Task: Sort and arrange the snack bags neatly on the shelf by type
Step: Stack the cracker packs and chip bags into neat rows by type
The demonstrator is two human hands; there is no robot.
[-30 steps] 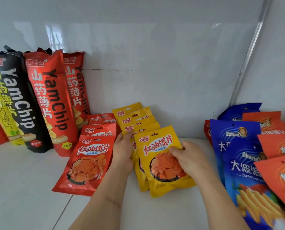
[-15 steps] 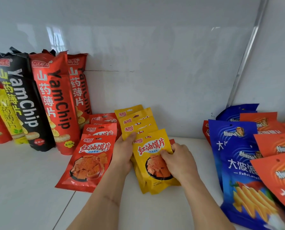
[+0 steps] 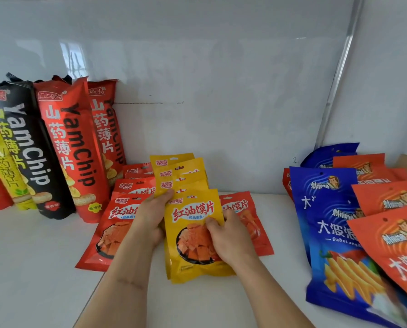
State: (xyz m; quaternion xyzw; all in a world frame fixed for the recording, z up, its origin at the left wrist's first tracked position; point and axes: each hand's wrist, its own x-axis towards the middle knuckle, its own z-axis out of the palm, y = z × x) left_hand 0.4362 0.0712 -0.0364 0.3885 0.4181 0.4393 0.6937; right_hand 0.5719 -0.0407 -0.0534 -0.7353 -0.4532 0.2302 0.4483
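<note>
A row of overlapping yellow snack bags runs back to the wall at the shelf's middle. My right hand grips the front yellow bag by its right side. My left hand presses on the left edge of the yellow stack, fingertips on the bags behind. Left of it lies a row of red bags of the same brand. Another red bag lies flat to the right, partly under the yellow one.
Tall YamChip bags, black, red and yellow, lean against the back wall at left. Blue and orange wave-chip bags are stacked at the right. White shelf surface lies in front left.
My right hand slid the front yellow bag leftward and squared it onto the yellow row. A red bag to its right has come into view. My left hand stayed on the stack's edge.
</note>
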